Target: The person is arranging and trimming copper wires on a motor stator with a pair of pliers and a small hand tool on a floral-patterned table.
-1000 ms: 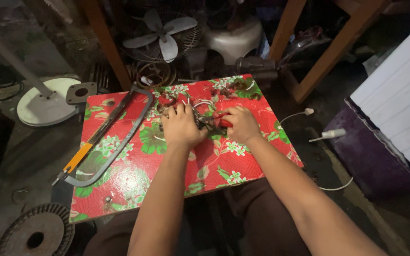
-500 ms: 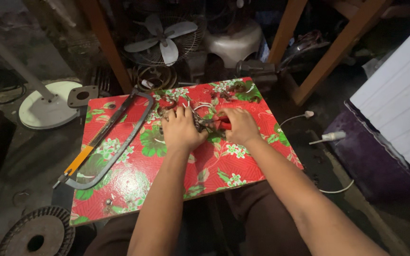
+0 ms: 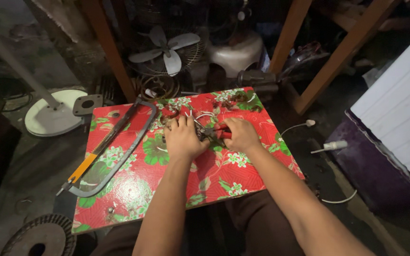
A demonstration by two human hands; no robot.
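Note:
Both hands meet near the far middle of a board covered in red floral cloth. My left hand is closed around a small dark part with thin wires sticking out of it. My right hand grips red-handled pliers, whose jaws point left into that part between the hands. What exactly the part is cannot be made out under the fingers.
A hacksaw with an orange handle lies along the board's left side. Behind the board stand a fan head, a round white fan base and wooden legs. A ribbed disc sits bottom left, a white cable on the right.
Both hands stay together on the part with only slight shifts of the fingers; the view has drifted a little.

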